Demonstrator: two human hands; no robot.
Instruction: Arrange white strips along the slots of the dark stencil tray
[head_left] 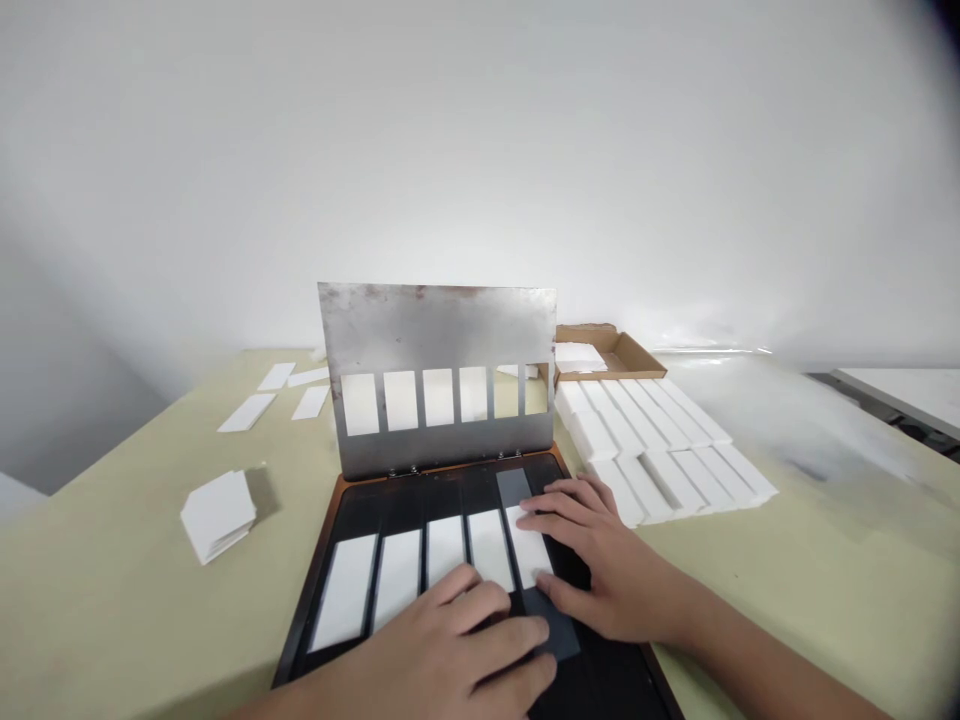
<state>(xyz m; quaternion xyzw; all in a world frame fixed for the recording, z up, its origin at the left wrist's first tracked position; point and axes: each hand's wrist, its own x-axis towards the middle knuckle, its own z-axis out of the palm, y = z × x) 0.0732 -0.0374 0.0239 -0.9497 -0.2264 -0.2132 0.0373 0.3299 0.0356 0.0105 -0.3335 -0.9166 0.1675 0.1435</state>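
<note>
A black hinged jig (390, 495) lies before me, its metal lid (442, 325) standing up with a row of rectangular windows. Several white cards (345, 590) lie side by side on the black base. My right hand (600, 555) has its fingertips and thumb on the rightmost white card (529, 545), the thumb at its lower edge. Dark grey strip shows above and below that card. My left hand (472, 645) is over the front of the base, its fingers apart and bent, the fingertips by the lower grey part (553, 625). Its thumb is hidden.
Right of the jig sit rows of stacked white cards (645, 420), with a shallow cardboard box (626, 355) holding white sheets behind them. On the left are a small stack of white cards (219, 512) and several loose cards (246, 412). A white wall (480, 150) rises behind the table.
</note>
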